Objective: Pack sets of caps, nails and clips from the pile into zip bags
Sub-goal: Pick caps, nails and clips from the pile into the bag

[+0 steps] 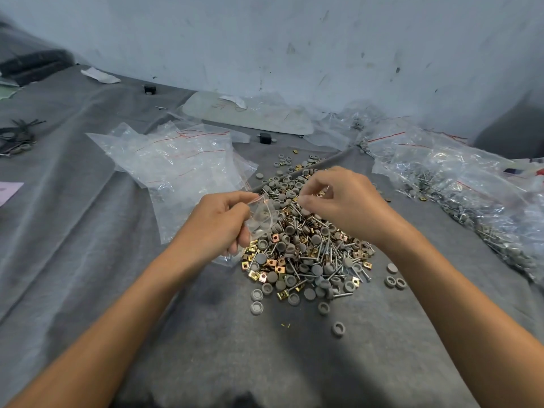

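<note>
At the centre of the grey cloth-covered tabletop [88,231] we see the pile [306,254] of mixed hardware: round grey caps [317,270], slim metal nails [327,251] and square brass-coloured clips [253,274], all heaped together. A few loose caps lie on the cloth just beyond the pile's near edge.

Over the pile's left margin, the left hand [219,222] holds a small clear zip bag [263,214]. Its fingers [235,201] are curled, with thumb and forefinger pinching the bag at its red-lined mouth, and the bag hangs tilted toward the pile. We cannot tell whether the bag holds anything.

Over the far part of the pile, the right hand [344,201] hovers with its fingers curled and the tips of thumb and forefinger drawn close. Whether they pinch a piece we cannot tell. The two hands are near each other but apart.

To the left of the pile, a heap of empty bags [176,166], clear with red strips, lies on the cloth, partly under the left hand. Along the right side, filled bags [459,187] showing caps and nails are heaped against one another. Behind everything stands a scuffed pale wall [294,39].
</note>
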Available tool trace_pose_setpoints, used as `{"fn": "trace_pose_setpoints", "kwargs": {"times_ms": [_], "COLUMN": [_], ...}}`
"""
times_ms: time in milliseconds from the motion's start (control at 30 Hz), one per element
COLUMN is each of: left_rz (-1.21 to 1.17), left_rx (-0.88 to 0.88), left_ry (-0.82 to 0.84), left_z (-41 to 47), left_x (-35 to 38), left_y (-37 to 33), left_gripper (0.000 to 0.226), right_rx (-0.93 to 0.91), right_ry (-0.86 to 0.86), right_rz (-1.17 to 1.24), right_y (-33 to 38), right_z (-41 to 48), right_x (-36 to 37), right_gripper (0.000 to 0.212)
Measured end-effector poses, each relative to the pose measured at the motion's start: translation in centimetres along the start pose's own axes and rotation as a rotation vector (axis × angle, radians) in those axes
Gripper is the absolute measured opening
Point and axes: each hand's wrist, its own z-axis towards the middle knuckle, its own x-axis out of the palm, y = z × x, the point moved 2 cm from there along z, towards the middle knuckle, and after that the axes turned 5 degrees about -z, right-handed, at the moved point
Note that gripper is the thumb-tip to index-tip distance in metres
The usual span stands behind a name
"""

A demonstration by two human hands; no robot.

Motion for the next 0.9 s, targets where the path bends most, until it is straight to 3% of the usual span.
{"fn": "trace_pose_setpoints", "kwargs": {"times_ms": [133,233,300,433,633,900], "left_rz": [-0.015,-0.025,-0.038,-0.033,-0.025,-0.03], "left_rx": [-0.002,-0.009,-0.013,-0.015,-0.012,-0.011], "left_ry": [-0.003,0.0,0.004,-0.032,-0.036,-0.027], "left_z": [0.1,0.1,0.1,0.4,0.6,0.5], "left_x": [0.1,0.0,-0.1,-0.6,-0.8,-0.8], "left_y": [-0.1,-0.1,-0.1,0.0,0.1,0.2], "left_gripper": [0.042,0.041,0.041,0.042,0.043,0.044], "right_rx": [-0.054,-0.094,-0.096,-0.027,-0.118,-0.249], "right_ry": [-0.021,0.081,0.132,-0.027,0.39,0.416], "right_rz": [0.374,0.441,0.378,0.246,-0.126,-0.379], "right_y": [2.0,3.1,3.1,2.1,2.3,2.4], "right_z": [0.2,0.2,0.1,-0.4,-2.0,-2.6], "right_x": [-0.4,0.5,1.4,3.0,6.3,7.1], "right_gripper": [0.006,0.006,0.008,0.004,0.009,0.02]}}
